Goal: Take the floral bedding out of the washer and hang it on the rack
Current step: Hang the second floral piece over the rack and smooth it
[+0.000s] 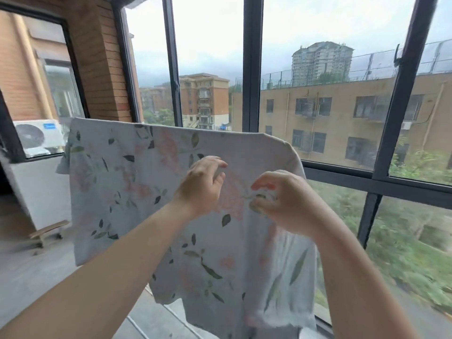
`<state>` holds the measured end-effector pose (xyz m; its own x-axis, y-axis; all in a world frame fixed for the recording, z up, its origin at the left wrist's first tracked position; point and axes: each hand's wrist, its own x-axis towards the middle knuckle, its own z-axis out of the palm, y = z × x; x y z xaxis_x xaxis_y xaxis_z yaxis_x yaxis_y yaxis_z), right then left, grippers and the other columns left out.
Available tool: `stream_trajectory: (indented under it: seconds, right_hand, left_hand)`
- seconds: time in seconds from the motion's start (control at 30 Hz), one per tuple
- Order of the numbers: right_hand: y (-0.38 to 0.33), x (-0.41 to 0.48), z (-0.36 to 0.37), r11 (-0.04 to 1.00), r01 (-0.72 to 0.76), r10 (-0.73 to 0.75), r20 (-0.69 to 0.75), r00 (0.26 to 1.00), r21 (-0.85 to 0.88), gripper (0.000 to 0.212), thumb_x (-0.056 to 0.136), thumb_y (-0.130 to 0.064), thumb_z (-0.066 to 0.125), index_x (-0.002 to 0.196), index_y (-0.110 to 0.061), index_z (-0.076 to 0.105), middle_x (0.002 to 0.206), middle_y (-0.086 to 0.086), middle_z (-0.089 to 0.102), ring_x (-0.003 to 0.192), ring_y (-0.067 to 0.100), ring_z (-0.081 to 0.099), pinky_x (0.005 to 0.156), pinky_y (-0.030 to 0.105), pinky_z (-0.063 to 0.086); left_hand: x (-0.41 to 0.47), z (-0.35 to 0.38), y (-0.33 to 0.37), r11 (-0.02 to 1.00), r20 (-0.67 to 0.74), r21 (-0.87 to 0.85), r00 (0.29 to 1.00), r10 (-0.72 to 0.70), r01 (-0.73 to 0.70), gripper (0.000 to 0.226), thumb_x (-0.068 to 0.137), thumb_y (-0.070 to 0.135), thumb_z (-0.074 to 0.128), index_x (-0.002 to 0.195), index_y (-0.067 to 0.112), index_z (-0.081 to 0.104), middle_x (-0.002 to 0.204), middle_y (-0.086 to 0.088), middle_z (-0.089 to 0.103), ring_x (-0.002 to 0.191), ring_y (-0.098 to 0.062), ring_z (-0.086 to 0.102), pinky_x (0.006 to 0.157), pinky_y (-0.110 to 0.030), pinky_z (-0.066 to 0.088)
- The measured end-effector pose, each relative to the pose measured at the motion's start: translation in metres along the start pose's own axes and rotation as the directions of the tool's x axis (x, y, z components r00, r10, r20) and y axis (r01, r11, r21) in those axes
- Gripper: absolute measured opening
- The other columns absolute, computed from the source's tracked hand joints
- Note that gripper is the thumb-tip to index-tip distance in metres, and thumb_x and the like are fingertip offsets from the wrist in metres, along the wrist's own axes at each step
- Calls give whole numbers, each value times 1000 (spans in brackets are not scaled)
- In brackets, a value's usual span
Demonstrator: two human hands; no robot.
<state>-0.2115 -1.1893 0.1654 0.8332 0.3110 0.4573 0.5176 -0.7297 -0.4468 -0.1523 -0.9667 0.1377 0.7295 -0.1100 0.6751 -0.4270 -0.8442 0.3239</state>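
Here, nearest: two bare forearms, raised from the lower edge. One right hand [283, 201], its grip pinched shut on a bunched fold of the cloth. One left hand [204, 184], grip wide, fingers spread and curled, just in front of the cloth; contact cannot be told.

One pale floral bedding sheet [122, 192], thin cotton printed with pink blooms and grey-green leaves, hangs draped over a straight top line. The rack beneath that line is hidden. Long axis: the top fold runs left to right, and the cloth falls straight down from it. The pinched fold lies at the right-hand side, below the rounded right corner; the flat, spread part lies leftward of both hands. The right hand is nearer the gathered part, so smoothing likely falls to it, pulling right and downward.

Beyond: one dark-framed balcony window [253, 69]; one white air-conditioner unit [39, 138], far left. No washer in view.
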Motion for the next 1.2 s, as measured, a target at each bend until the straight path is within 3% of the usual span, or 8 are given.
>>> stream_trajectory:
  seconds: [0.1, 0.27, 0.4, 0.57, 0.77, 0.93, 1.07, 1.2]
  right_hand:
    - [-44, 24, 48, 999, 31, -32, -46, 998, -9, 17, 89, -28, 62, 103, -33, 70, 107, -8, 61, 105, 14, 57, 89, 33, 51]
    - [-122, 72, 106, 993, 104, -99, 70, 993, -64, 18, 92, -29, 56, 105, -32, 68, 115, -5, 61, 107, 18, 57, 90, 37, 53]
    - [-166, 120, 145, 982, 155, -146, 87, 985, -104, 20, 92, -24, 54, 105, -27, 69, 115, -3, 61, 108, 22, 58, 84, 35, 53]
    - [-192, 181, 198, 974, 146, -145, 16, 989, -171, 23, 89, -19, 52, 105, -24, 68, 112, 0, 60, 104, 26, 57, 76, 31, 43]
    - [-191, 269, 248, 981, 73, -107, -190, 976, -179, 21, 88, -23, 55, 103, -19, 70, 105, 3, 61, 108, 29, 53, 88, 37, 43]
    - [-196, 345, 259, 986, 12, -73, -357, 931, -169, 21, 88, -18, 58, 105, -17, 70, 110, 6, 62, 116, 29, 50, 98, 38, 40]
    - [-200, 396, 266, 963, -38, -80, -419, 904, -266, 20, 89, -19, 56, 102, -11, 69, 105, 10, 63, 109, 32, 54, 94, 41, 43]
    - [-192, 423, 270, 903, -164, -26, -430, 902, -398, 27, 99, -29, 48, 87, -9, 62, 92, 12, 64, 86, 33, 57, 77, 37, 38]
  left_hand:
    - [-29, -31, -51, 996, 34, 37, 996, -85, 84, 27, 99, 20, 52, 123, 15, 62, 133, -1, 57, 128, -19, 49, 108, -33, 37]
    - [-56, -77, -131, 972, 52, 105, 975, -216, 210, 24, 99, 21, 52, 121, 21, 61, 128, 3, 57, 121, -17, 52, 103, -35, 41]
    - [-57, -106, -187, 954, 10, 112, 960, -280, 277, 23, 99, 20, 50, 119, 22, 62, 126, 5, 57, 111, -13, 54, 90, -28, 41]
    - [-39, -119, -256, 937, -2, 89, 941, -339, 338, 23, 101, 21, 47, 119, 23, 61, 128, 6, 55, 114, -15, 55, 91, -29, 41]
    - [20, -120, -344, 955, 22, 95, 959, -284, 281, 25, 102, 24, 44, 122, 22, 59, 131, 5, 54, 114, -15, 55, 97, -34, 45]
    - [97, -126, -405, 974, 3, 90, 978, -209, 208, 26, 103, 22, 46, 124, 17, 60, 129, 1, 57, 117, -17, 56, 98, -32, 44]
    - [151, -128, -439, 988, -73, 101, 992, -107, 114, 27, 102, 23, 48, 124, 16, 61, 127, -1, 60, 121, -20, 52, 102, -36, 43]
    - [208, -116, -460, 995, -59, 86, 997, -47, 52, 31, 103, 27, 45, 128, 15, 60, 131, -5, 60, 126, -22, 49, 106, -38, 39]
